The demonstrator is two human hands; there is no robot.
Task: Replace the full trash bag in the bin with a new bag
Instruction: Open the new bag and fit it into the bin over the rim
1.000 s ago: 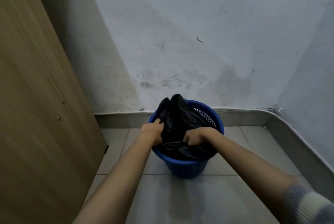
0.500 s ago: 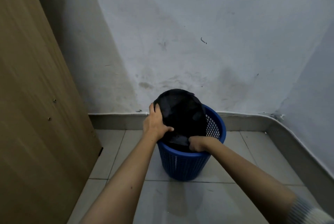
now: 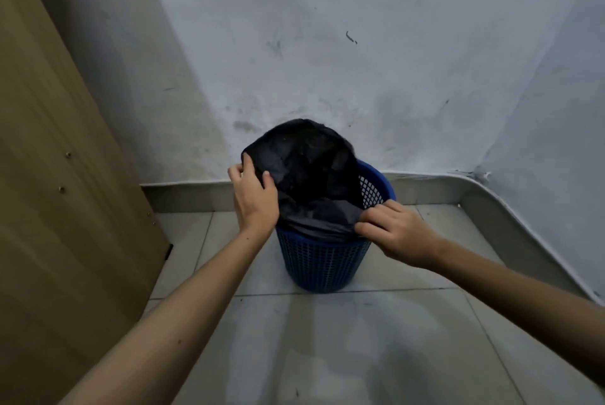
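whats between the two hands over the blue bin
In the head view, the black trash bag lies between the left hand and right hand; each grips an edge above the blue bin.

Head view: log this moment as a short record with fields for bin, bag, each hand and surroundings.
bin: blue mesh bin, upright on the tiled floor in a wall corner
bag: black bag, mouth open, ballooning above the rim at the far left
left hand: left hand grips the bag's edge at the bin's left side
right hand: right hand pinches the bag's edge at the near right rim
surroundings: wooden panel to the left, scuffed wall behind
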